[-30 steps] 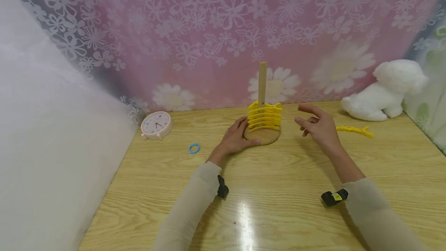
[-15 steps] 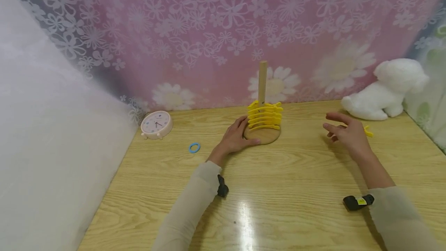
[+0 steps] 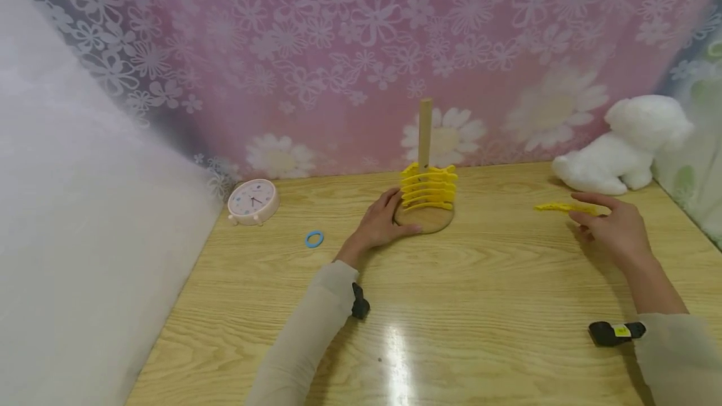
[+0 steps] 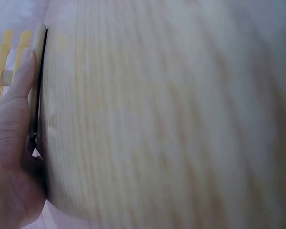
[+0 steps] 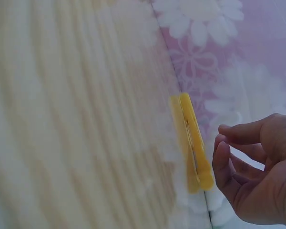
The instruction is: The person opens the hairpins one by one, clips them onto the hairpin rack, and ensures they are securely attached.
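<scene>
A wooden peg stand point(image 3: 425, 136) with a round base stands upright near the back of the table, several yellow slightly curved plastic pieces point(image 3: 429, 188) stacked around its peg. My left hand point(image 3: 379, 223) holds the base at its left edge, thumb along the front; in the left wrist view the thumb lies over the base's rim. Far to the right, one loose yellow plastic piece point(image 3: 555, 207) lies flat on the table. My right hand point(image 3: 615, 227) is at its right end, fingers loosely bent. In the right wrist view, a small gap shows between the fingertips point(image 5: 222, 149) and the piece point(image 5: 195, 143).
A blue ring point(image 3: 314, 239) lies left of the left hand. Behind it, a pink round clock point(image 3: 253, 202) leans back near the table's left edge. A white plush animal point(image 3: 623, 146) sits at the back right, before the pink floral curtain point(image 3: 361, 61).
My right hand has moved right, away from the stand, to the loose yellow piece, passing in front of it. The left hand stays at the base.
</scene>
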{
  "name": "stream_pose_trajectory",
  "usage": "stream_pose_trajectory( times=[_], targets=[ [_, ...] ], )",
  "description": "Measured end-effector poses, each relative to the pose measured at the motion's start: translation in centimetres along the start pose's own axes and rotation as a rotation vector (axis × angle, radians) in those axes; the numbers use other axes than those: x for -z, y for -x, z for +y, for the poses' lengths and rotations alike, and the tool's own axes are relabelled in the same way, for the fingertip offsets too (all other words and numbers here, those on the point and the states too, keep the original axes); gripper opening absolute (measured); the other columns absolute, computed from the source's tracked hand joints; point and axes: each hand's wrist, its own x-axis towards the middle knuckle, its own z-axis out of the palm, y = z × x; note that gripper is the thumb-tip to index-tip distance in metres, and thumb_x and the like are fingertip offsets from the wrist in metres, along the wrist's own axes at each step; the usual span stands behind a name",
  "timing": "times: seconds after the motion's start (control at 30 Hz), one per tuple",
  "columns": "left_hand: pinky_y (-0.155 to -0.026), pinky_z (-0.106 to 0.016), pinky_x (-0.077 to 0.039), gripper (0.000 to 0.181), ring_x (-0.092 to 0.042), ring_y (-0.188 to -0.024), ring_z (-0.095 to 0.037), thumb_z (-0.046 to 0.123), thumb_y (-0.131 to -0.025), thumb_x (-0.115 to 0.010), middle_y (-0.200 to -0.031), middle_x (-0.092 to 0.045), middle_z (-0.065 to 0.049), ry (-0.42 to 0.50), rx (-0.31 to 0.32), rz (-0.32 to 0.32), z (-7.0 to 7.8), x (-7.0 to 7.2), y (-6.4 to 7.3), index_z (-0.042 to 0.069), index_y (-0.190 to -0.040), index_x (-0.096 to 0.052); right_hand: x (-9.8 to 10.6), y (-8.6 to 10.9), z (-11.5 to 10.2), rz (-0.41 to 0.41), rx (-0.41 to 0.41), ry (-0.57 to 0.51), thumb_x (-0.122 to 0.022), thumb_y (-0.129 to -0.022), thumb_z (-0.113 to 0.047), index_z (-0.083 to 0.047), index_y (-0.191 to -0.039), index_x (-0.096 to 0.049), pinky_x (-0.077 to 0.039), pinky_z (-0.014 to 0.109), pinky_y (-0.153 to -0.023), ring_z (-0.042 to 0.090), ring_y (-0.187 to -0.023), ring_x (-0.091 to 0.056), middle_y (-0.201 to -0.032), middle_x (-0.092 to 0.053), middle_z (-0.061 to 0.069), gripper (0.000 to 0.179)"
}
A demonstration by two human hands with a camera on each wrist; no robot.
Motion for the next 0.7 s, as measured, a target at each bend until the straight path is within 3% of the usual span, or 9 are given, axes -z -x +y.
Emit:
stream_pose_trajectory(
  times=[0.1,0.3,0.43,0.57,0.7],
  targets=[
    [-0.130,-0.042,-0.016,0.102,-0.014,-0.160,-0.024,0.071,-0.093,-0.063,-0.175,-0.006,0.003,-0.008,-0.001,0.012,-0.2,-0.2,-0.1,0.024,-0.169,-0.013,1.2,0.1,0.7,-0.014,-0.038,0.043,-0.065,-0.105,-0.030,-0.001,-0.156,-0.047,-0.057,0.028,-0.057,0.006,-0.067,-0.070,-0.077,-0.074,-0.010,0.061],
    [-0.130,-0.042,-0.014,0.102,-0.014,-0.160,-0.025,0.070,-0.093,-0.063,-0.175,-0.006,0.003,0.004,-0.009,0.014,-0.3,-0.3,-0.2,0.025,-0.169,-0.013,2.5,-0.2,1.9,-0.053,-0.078,-0.050,-0.064,-0.105,-0.023,-0.008,-0.162,-0.038,-0.060,0.028,-0.058,0.009,-0.067,-0.071,-0.078,-0.071,-0.018,0.064],
    [-0.130,-0.041,-0.013,0.100,-0.013,-0.161,-0.025,0.067,-0.094,-0.064,-0.175,-0.005,0.004,0.022,0.000,-0.001,0.0,-0.1,-0.1,0.025,-0.169,-0.012,2.6,-0.4,2.4,-0.085,-0.063,-0.005,-0.062,-0.106,-0.022,-0.002,-0.161,-0.037,-0.060,0.030,-0.056,0.010,-0.065,-0.070,-0.077,-0.075,-0.008,0.063],
    [-0.130,-0.043,-0.013,0.099,-0.012,-0.161,-0.025,0.067,-0.095,-0.063,-0.175,-0.004,0.005,0.013,0.002,-0.007,0.1,-0.1,0.0,0.025,-0.169,-0.012,2.3,-0.5,2.7,-0.116,-0.034,0.054,-0.063,-0.106,-0.020,0.008,-0.154,-0.041,-0.060,0.031,-0.056,0.012,-0.064,-0.068,-0.078,-0.075,0.002,0.060],
    [-0.131,-0.041,-0.012,0.099,-0.012,-0.161,-0.025,0.067,-0.095,-0.064,-0.175,-0.005,0.004,0.026,0.007,-0.003,0.1,0.0,0.1,0.025,-0.169,-0.012,1.9,-0.6,2.9,-0.102,-0.022,0.052,-0.068,-0.102,-0.015,0.006,-0.144,-0.051,-0.061,0.031,-0.056,0.012,-0.065,-0.069,-0.080,-0.074,-0.003,0.050]
  ],
)
